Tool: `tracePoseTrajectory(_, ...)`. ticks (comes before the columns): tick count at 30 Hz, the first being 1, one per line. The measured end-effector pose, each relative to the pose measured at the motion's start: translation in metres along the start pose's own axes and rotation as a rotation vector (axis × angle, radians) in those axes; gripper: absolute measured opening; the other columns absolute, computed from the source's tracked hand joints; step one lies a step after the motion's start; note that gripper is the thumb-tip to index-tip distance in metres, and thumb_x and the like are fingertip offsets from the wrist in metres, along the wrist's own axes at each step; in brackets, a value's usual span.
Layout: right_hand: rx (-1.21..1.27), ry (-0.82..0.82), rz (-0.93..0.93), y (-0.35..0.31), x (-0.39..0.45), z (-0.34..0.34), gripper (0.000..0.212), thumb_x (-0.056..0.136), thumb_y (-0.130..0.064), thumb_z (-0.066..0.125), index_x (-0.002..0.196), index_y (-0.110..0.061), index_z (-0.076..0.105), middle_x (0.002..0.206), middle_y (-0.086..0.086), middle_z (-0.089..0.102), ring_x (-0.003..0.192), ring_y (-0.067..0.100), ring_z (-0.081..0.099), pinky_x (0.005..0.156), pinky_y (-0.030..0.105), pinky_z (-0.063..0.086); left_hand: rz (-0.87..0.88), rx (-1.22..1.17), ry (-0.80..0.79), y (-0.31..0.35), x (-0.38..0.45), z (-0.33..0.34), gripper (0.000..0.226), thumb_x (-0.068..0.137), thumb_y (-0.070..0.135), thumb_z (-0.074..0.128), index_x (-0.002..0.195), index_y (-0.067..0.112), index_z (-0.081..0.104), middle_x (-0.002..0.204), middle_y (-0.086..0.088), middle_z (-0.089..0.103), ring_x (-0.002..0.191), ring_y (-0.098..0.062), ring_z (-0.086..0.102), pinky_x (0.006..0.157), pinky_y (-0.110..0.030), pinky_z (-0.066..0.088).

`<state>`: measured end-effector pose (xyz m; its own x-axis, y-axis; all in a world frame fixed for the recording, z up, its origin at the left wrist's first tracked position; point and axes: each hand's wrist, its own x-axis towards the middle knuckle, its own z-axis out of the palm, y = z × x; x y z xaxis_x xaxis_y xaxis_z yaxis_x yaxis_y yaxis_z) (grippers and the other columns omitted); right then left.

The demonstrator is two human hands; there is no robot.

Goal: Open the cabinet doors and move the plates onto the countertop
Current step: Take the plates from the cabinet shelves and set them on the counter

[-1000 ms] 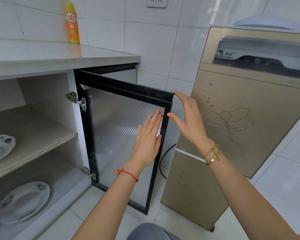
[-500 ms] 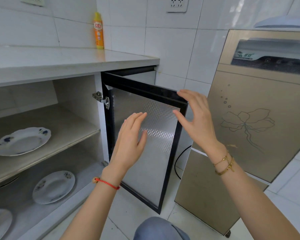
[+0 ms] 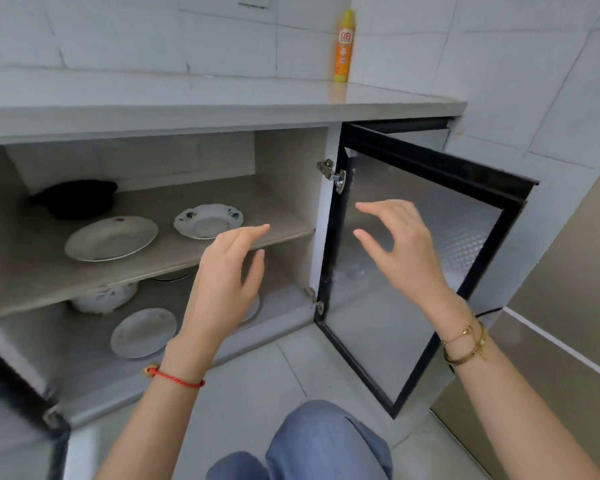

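The cabinet under the grey countertop (image 3: 222, 109) stands open. Its black-framed right door (image 3: 426, 271) is swung out to the right. On the upper shelf (image 3: 146, 268) lie a plain white plate (image 3: 111, 238) and a smaller blue-flowered plate (image 3: 208, 220). The bottom holds a white plate (image 3: 142, 332), a flowered bowl (image 3: 103, 297) and another plate partly hidden behind my left hand (image 3: 227, 282). That hand hovers open in front of the shelf edge. My right hand (image 3: 400, 251) floats open in front of the door's inner face, touching nothing.
A dark pot (image 3: 78, 199) sits at the back left of the upper shelf. A yellow-orange bottle (image 3: 344, 46) stands on the countertop by the tiled wall. A gold-coloured appliance (image 3: 568, 323) stands right of the open door. My knee (image 3: 326, 441) is below.
Both hands have come off the right door and moved left toward the cabinet opening. The view has swung left, showing more plates on both shelves.
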<state>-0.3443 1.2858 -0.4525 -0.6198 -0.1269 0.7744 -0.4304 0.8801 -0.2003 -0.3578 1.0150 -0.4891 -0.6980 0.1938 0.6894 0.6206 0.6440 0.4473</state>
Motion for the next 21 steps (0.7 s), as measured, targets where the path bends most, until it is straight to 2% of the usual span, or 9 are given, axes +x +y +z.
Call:
tracePoseTrajectory(2, 0.068, -0.052, 0.013, -0.017, 0.003, 0.022, 0.032, 0.092, -0.027, 0.063, 0.123, -0.019, 0.061, 0.115, -0.008, 0.063, 0.117, 0.010, 0.049, 0.101, 0.023, 0.038, -0.040, 0.070, 0.021, -0.015, -0.013, -0.024, 0.037, 0.095, 0.013, 0.055, 0.131, 0.021, 0.056, 0.126, 0.006, 0.061, 0.118, -0.013, 0.054, 0.098, -0.032, 0.045)
tracePoseTrajectory(5, 0.180, -0.109, 0.007, -0.044, 0.005, 0.056, 0.032, 0.092, -0.028, 0.063, 0.123, -0.022, 0.060, 0.117, -0.014, 0.060, 0.117, 0.002, 0.045, 0.101, 0.015, 0.033, -0.127, 0.158, 0.051, -0.037, -0.032, -0.056, 0.037, 0.095, 0.014, 0.055, 0.131, 0.022, 0.056, 0.122, 0.006, 0.062, 0.106, -0.015, 0.056, 0.090, -0.025, 0.040)
tracePoseTrajectory(7, 0.245, -0.158, -0.016, -0.062, 0.007, 0.080, 0.033, 0.092, -0.028, 0.062, 0.124, -0.022, 0.060, 0.119, -0.012, 0.061, 0.119, 0.004, 0.047, 0.102, 0.013, 0.032, -0.184, 0.213, 0.081, -0.051, -0.044, -0.075, 0.036, 0.095, 0.014, 0.055, 0.131, 0.021, 0.056, 0.122, 0.006, 0.062, 0.107, -0.015, 0.055, 0.091, -0.026, 0.042)
tracePoseTrajectory(10, 0.318, -0.222, -0.054, -0.083, 0.008, 0.115, 0.033, 0.092, -0.027, 0.063, 0.125, -0.019, 0.060, 0.120, -0.009, 0.062, 0.120, 0.009, 0.049, 0.103, 0.017, 0.036, -0.253, 0.258, 0.118, -0.068, -0.061, -0.095, 0.036, 0.095, 0.013, 0.056, 0.130, 0.019, 0.057, 0.120, 0.005, 0.063, 0.110, -0.013, 0.055, 0.093, -0.025, 0.043)
tracePoseTrajectory(12, 0.359, -0.247, -0.053, -0.094, 0.012, 0.138, 0.033, 0.092, -0.027, 0.063, 0.124, -0.019, 0.060, 0.120, -0.009, 0.063, 0.118, 0.008, 0.049, 0.100, 0.011, 0.033, -0.302, 0.279, 0.141, -0.081, -0.068, -0.105, 0.035, 0.095, 0.013, 0.056, 0.130, 0.018, 0.057, 0.118, 0.005, 0.063, 0.101, -0.012, 0.055, 0.089, -0.022, 0.041)
tracePoseTrajectory(14, 0.395, -0.267, -0.041, -0.103, 0.019, 0.163, 0.033, 0.092, -0.027, 0.062, 0.124, -0.020, 0.060, 0.121, -0.010, 0.063, 0.118, 0.006, 0.049, 0.098, 0.007, 0.030, -0.352, 0.289, 0.157, -0.096, -0.071, -0.113, 0.035, 0.095, 0.016, 0.055, 0.129, 0.018, 0.057, 0.120, 0.005, 0.063, 0.102, -0.012, 0.056, 0.088, -0.020, 0.040)
tracePoseTrajectory(17, 0.456, -0.315, -0.023, -0.113, 0.037, 0.206, 0.033, 0.092, -0.028, 0.061, 0.124, -0.021, 0.059, 0.121, -0.010, 0.062, 0.115, 0.008, 0.052, 0.098, 0.019, 0.039, -0.407, 0.330, 0.187, -0.127, -0.072, -0.122, 0.034, 0.094, 0.017, 0.055, 0.129, 0.016, 0.058, 0.123, 0.004, 0.063, 0.114, -0.014, 0.057, 0.096, -0.023, 0.042)
tracePoseTrajectory(21, 0.506, -0.364, -0.006, -0.119, 0.061, 0.257, 0.032, 0.092, -0.026, 0.062, 0.123, -0.018, 0.059, 0.119, -0.005, 0.063, 0.111, 0.013, 0.057, 0.099, 0.033, 0.046, -0.469, 0.370, 0.186, -0.168, -0.062, -0.124, 0.035, 0.096, 0.017, 0.054, 0.130, 0.014, 0.056, 0.125, 0.002, 0.062, 0.116, -0.017, 0.057, 0.099, -0.035, 0.047)
